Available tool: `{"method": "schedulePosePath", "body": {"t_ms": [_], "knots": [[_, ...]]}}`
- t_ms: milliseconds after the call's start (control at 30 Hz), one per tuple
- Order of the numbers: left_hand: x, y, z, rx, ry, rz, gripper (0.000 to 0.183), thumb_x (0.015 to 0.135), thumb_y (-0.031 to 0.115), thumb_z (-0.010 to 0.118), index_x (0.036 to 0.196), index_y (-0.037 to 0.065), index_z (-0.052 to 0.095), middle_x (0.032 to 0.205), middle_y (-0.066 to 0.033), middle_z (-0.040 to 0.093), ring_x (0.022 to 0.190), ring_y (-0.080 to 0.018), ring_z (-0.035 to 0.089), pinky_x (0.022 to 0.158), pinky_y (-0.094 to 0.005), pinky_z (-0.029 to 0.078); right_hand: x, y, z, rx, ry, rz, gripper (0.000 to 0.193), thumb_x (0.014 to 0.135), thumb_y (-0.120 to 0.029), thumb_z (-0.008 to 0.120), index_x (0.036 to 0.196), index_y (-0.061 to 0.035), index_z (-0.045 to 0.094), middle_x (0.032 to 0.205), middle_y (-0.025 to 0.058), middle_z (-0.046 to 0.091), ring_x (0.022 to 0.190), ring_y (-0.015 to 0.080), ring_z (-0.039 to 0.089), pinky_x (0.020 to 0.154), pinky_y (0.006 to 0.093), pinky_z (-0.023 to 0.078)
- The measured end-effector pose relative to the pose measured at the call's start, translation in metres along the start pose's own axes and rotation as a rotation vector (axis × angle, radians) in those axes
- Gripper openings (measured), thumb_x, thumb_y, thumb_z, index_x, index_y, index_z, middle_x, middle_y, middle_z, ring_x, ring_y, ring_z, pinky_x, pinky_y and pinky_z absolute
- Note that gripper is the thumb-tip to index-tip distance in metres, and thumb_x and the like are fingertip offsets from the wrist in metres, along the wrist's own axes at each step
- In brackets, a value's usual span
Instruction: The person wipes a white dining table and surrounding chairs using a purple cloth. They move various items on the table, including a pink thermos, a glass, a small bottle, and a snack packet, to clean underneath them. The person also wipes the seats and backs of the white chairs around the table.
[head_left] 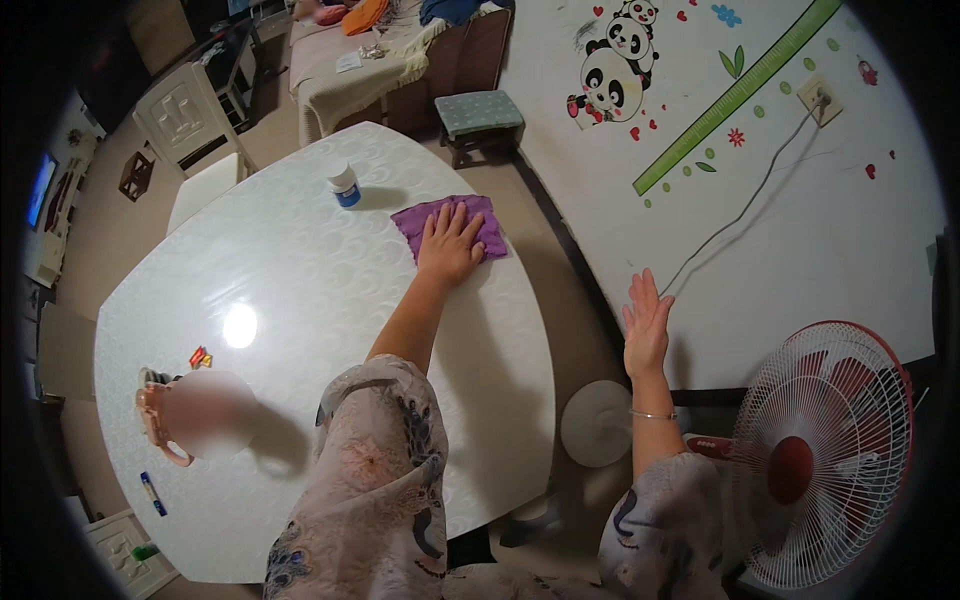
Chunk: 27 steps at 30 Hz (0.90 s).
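Note:
My left hand point(450, 248) lies flat with fingers spread on a purple cloth point(489, 215), pressing it to the table's far right edge. Part of the cloth is covered by the hand. Just left of it, a small white bottle with a blue label point(345, 186) stands upright on the white patterned table point(330, 290). Off the table to the right, my right hand point(648, 322) is raised in front of the wall. Its fingers are stretched out and it holds nothing.
A peach-coloured object with a handle point(180, 455), partly blurred, stands on the table's left side near small red wrappers point(201, 357) and a blue pen-like stick point(152, 493). A red and white fan point(815, 455) stands at right. A cord point(745, 208) runs down the wall; a stool point(480, 115) sits beyond.

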<state>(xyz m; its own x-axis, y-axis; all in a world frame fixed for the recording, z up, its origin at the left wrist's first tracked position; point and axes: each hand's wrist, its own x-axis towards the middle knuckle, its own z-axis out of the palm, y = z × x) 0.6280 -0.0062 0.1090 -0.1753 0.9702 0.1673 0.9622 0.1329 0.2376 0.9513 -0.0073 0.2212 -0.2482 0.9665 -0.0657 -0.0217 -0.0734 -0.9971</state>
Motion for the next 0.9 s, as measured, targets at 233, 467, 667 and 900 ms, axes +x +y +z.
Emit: {"method": "schedulePosePath", "body": {"t_ms": [233, 467, 667, 900], "knots": [[-0.018, 0.070, 0.019, -0.109, -0.063, 0.349, 0.037, 0.088, 0.033, 0.053, 0.120, 0.015, 0.058, 0.133, -0.0056, 0.049, 0.138, -0.0288, 0.029, 0.112, -0.0514, 0.020, -0.021, 0.020, -0.017, 0.107, 0.027, 0.092, 0.084, 0.092, -0.071, 0.016, 0.152, -0.0114, 0.018, 0.156, 0.0173, 0.018, 0.144, 0.0320, 0.015, 0.116, 0.0446, 0.010], [-0.121, 0.115, 0.006, -0.285, -0.066, 0.397, 0.051, 0.091, 0.040, 0.052, 0.135, 0.015, 0.048, 0.147, -0.0100, 0.038, 0.141, -0.0322, 0.023, 0.114, -0.0543, 0.015, -0.020, 0.028, -0.021, 0.159, 0.013, 0.175, 0.082, 0.093, -0.071, 0.019, 0.151, -0.0133, 0.020, 0.156, 0.0164, 0.020, 0.144, 0.0307, 0.017, 0.115, 0.0453, 0.010], [-0.196, 0.045, -0.045, -0.137, -0.053, 0.003, 0.055, 0.089, 0.035, 0.057, 0.138, 0.014, 0.045, 0.149, -0.0155, 0.035, 0.140, -0.0360, 0.027, 0.112, -0.0568, 0.017, 0.001, 0.099, 0.040, -0.209, -0.182, 0.032, 0.068, 0.097, -0.057, 0.034, 0.146, -0.0101, 0.036, 0.151, 0.0153, 0.032, 0.140, 0.0286, 0.027, 0.115, 0.0452, 0.017], [-0.295, -0.103, -0.071, -0.128, 0.090, -0.361, 0.059, 0.091, 0.037, 0.054, 0.142, 0.011, 0.041, 0.150, -0.0196, 0.031, 0.140, -0.0380, 0.024, 0.112, -0.0535, 0.018, -0.014, 0.101, 0.152, -1.332, -0.063, -0.080, 0.078, 0.087, -0.052, 0.055, 0.148, -0.0124, 0.026, 0.155, 0.0177, 0.017, 0.139, 0.0389, 0.019, 0.109, 0.0599, 0.015]]}}
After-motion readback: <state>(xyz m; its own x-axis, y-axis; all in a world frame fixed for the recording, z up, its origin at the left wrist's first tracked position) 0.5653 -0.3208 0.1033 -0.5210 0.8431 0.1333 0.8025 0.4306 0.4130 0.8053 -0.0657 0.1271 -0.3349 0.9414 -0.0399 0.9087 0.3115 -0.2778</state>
